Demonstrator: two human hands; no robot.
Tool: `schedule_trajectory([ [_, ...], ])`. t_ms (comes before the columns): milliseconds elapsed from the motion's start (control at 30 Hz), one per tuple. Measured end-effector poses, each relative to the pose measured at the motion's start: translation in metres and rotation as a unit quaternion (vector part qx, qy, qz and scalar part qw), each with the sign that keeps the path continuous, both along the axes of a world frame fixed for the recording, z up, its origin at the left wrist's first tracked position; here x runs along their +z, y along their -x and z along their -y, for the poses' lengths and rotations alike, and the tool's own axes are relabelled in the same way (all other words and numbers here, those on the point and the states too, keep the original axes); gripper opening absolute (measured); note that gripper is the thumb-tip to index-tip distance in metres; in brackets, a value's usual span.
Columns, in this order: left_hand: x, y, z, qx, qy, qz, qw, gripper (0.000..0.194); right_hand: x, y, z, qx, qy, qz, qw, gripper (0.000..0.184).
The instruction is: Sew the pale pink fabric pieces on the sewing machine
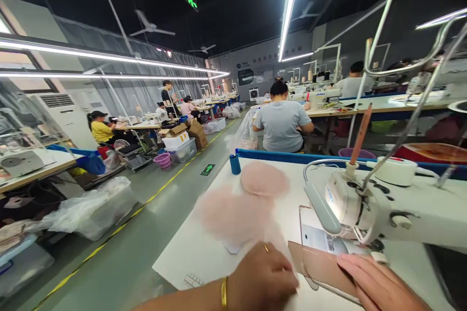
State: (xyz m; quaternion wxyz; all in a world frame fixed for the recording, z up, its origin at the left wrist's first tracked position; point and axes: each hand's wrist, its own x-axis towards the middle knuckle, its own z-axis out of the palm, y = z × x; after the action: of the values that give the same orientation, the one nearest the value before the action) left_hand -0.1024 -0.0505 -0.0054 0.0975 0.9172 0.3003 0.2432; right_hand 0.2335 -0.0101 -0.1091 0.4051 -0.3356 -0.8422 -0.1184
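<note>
My left hand (pixel 263 274), with a gold bracelet and a ring, is curled closed and a little blurred over the front of the white sewing table (pixel 182 260). It grips sheer pink fabric (pixel 237 211), which spreads away from it, smeared by motion. Behind that lies a round pink fabric piece (pixel 264 178). My right hand (pixel 377 279) rests with fingers stretched out on a brownish-pink fabric strip (pixel 324 267) in front of the sewing machine (pixel 350 199). The strip lies beside the machine's metal plate (pixel 321 239); the needle area is partly hidden.
A blue thread spool (pixel 235 164) stands at the table's far left corner, near a blue edge trough (pixel 292 156). A person in a grey shirt (pixel 280 124) sits ahead. Left of the table runs an aisle with yellow-black tape (pixel 146 202) and plastic-covered bins (pixel 98 209).
</note>
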Motion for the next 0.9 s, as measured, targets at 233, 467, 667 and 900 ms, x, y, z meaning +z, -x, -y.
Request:
schedule_trajectory([
  [233, 0.026, -0.007, 0.020, -0.019, 0.114, 0.094, 0.989, 0.018, 0.062, 0.026, 0.037, 0.034, 0.070, -0.006, 0.997, 0.039],
  [467, 0.034, 0.026, 0.011, 0.173, 0.109, 0.020, 0.979, 0.014, 0.083, 0.103, 0.060, 0.116, 0.167, -0.009, 0.979, 0.035],
  [667, 0.020, 0.023, 0.028, 0.221, 0.187, -0.113, 0.950, 0.054, 0.073, 0.108, 0.051, 0.046, 0.387, -0.049, 0.920, 0.025],
  [900, 0.031, 0.012, 0.017, 0.188, 0.211, -0.151, 0.947, 0.058, 0.081, 0.080, 0.073, -0.021, 0.404, -0.101, 0.909, 0.022],
])
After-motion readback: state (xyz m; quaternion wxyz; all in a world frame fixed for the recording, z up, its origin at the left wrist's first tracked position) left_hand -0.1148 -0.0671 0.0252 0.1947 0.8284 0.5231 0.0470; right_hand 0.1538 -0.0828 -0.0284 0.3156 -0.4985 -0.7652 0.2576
